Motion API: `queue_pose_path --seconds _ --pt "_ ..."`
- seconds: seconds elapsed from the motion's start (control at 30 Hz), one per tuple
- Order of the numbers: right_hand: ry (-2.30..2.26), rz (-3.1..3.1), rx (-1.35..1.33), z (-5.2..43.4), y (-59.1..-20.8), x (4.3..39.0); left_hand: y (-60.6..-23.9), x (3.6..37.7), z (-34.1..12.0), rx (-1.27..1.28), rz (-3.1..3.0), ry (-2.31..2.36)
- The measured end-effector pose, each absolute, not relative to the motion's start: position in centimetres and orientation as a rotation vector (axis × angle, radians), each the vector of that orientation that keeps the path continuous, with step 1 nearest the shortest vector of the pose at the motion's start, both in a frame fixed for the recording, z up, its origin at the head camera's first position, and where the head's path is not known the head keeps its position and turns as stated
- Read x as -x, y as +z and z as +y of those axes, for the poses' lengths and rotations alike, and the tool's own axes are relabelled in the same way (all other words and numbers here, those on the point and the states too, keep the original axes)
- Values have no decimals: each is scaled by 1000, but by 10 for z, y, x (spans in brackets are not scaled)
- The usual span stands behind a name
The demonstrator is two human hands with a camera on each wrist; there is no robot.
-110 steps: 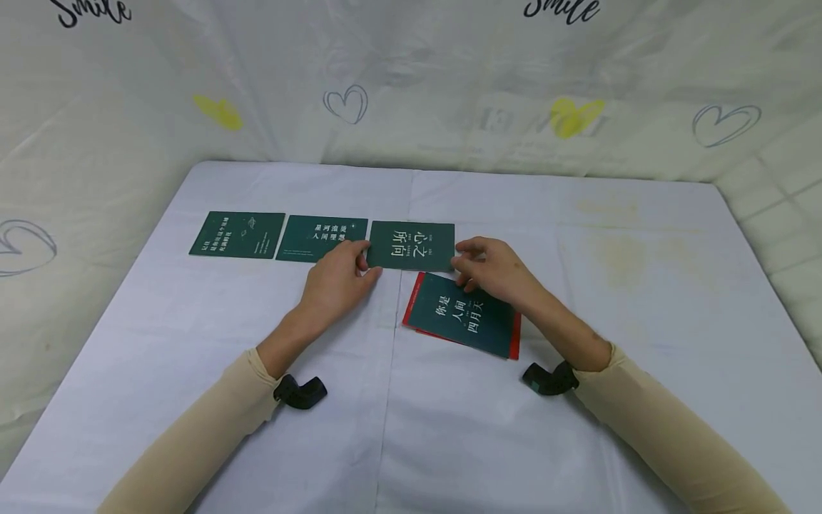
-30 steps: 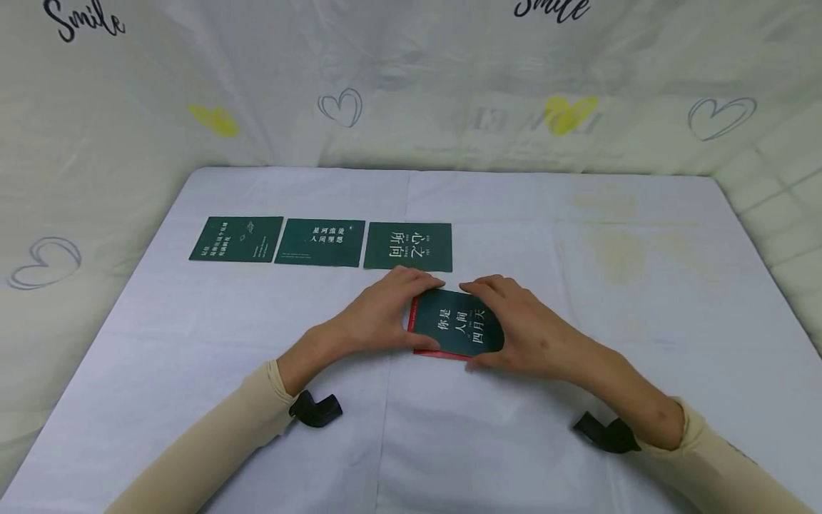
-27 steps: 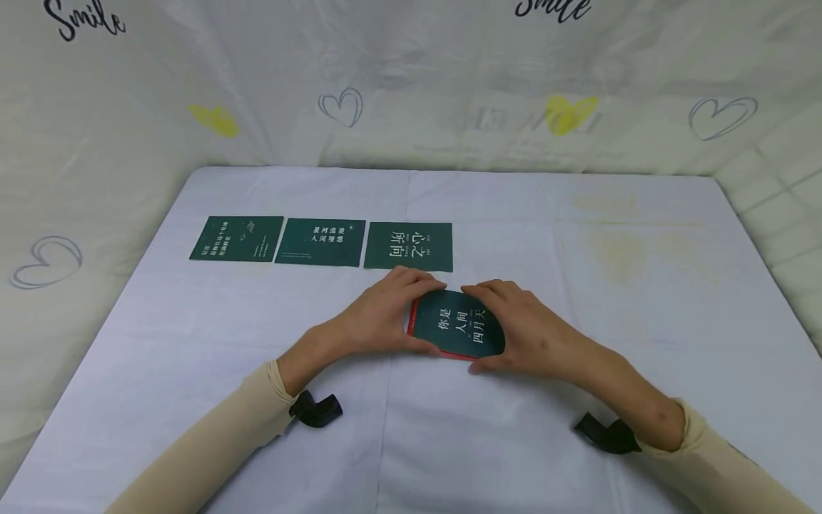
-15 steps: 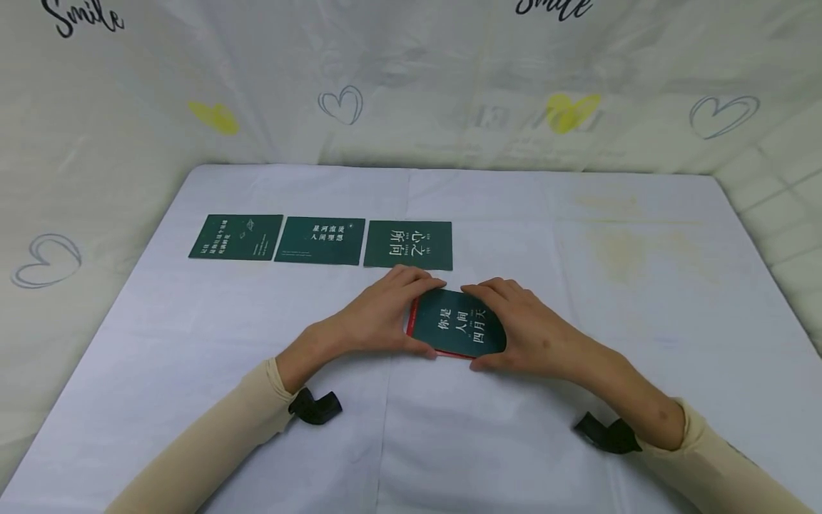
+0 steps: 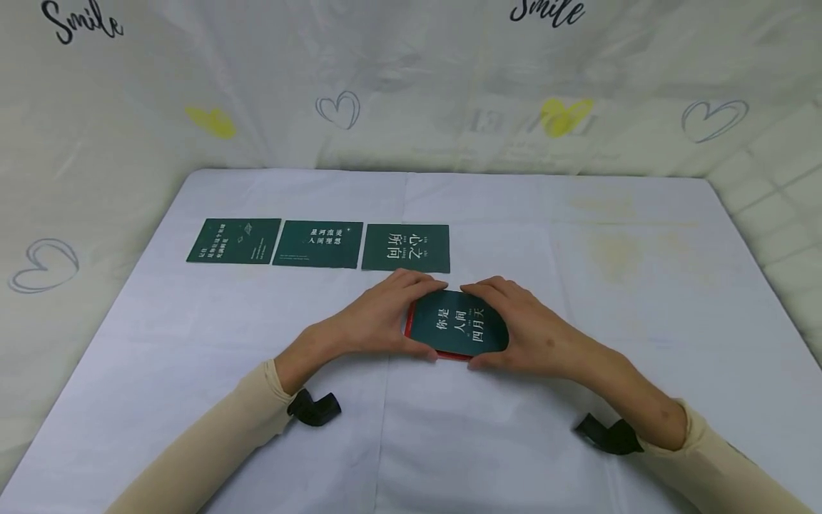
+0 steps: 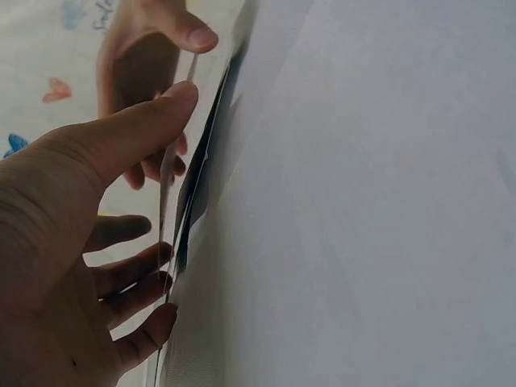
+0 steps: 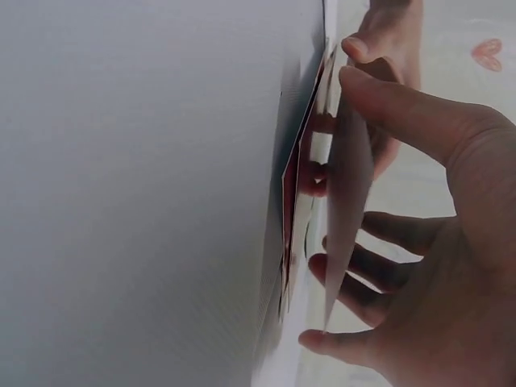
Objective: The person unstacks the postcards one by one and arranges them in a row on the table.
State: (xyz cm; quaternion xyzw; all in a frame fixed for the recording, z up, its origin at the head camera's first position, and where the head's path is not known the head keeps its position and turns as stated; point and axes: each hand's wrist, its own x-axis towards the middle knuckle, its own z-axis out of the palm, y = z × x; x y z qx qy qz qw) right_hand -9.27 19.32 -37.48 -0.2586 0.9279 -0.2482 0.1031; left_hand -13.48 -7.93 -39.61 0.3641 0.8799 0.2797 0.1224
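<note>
1. The left hand (image 5: 379, 318) and right hand (image 5: 523, 328) clasp a small stack of cards (image 5: 457, 323) from either side, fingers curled round its edges, near the middle of the white cloth-covered table (image 5: 610, 300).
2. The stack is thin, flat card; its top card is dark green with white characters, and a red edge shows beneath.
3. At eleven o'clock from the stack, three matching green rectangular cards (image 5: 317, 243) lie flat in a row, edges nearly touching.
</note>
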Motion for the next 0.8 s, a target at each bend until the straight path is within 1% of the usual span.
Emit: queue_pose_path --seconds 0.47,0.8 --pt "-897 2730 753 204 -368 99 -391 142 -78 -1075 2581 929" --pt "-1184 2884 575 209 -369 111 -381 155 -73 -1021 2661 951"
